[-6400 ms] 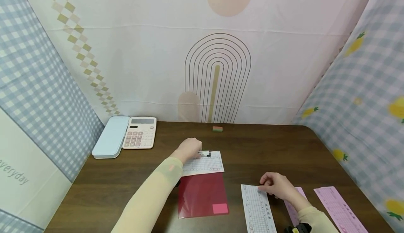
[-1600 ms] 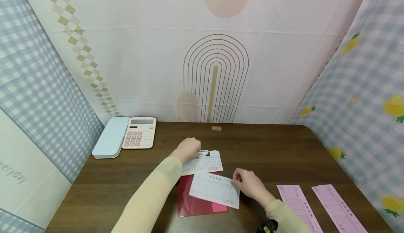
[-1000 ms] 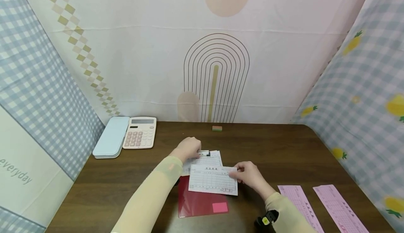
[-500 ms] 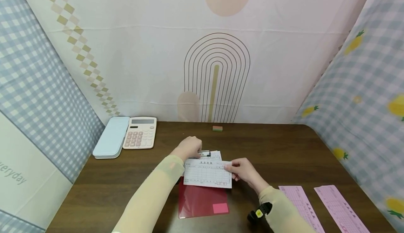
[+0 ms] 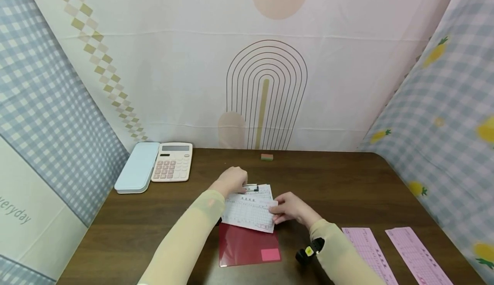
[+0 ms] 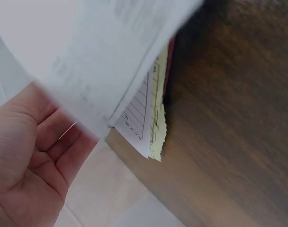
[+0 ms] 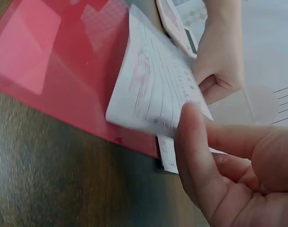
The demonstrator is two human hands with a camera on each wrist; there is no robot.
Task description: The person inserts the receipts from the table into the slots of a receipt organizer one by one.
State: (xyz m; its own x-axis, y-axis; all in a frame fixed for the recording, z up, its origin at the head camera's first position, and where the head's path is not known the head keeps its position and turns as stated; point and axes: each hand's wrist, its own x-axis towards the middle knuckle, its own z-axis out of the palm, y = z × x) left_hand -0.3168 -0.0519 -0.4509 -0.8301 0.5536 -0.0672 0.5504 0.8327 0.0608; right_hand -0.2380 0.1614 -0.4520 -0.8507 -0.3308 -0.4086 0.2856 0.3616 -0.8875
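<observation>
A translucent red clipboard (image 5: 247, 250) lies on the brown table, white printed forms (image 5: 265, 190) under its metal clip (image 5: 252, 187). My left hand (image 5: 231, 179) grips the clip at the top edge; its fingertips are partly hidden. My right hand (image 5: 291, 210) pinches the right edge of a white form (image 5: 248, 215) between thumb and fingers. That form slants over the clipped sheets, its upper edge just below the clip. The right wrist view shows the held form (image 7: 148, 80) bent and raised off the clipboard. A yellowish sheet (image 6: 159, 127) peeks out underneath in the left wrist view.
Two strips of pink forms (image 5: 368, 255) (image 5: 418, 255) lie at the right front. A white calculator (image 5: 172, 163) and a light blue case (image 5: 137, 168) stand at the back left. A small red-green block (image 5: 267, 157) sits near the back curtain (image 5: 185, 70).
My right hand has taken the white form from the table's right, turned it sideways and carried it left over the clipboard towards the clip. My left hand has stayed at the clip.
</observation>
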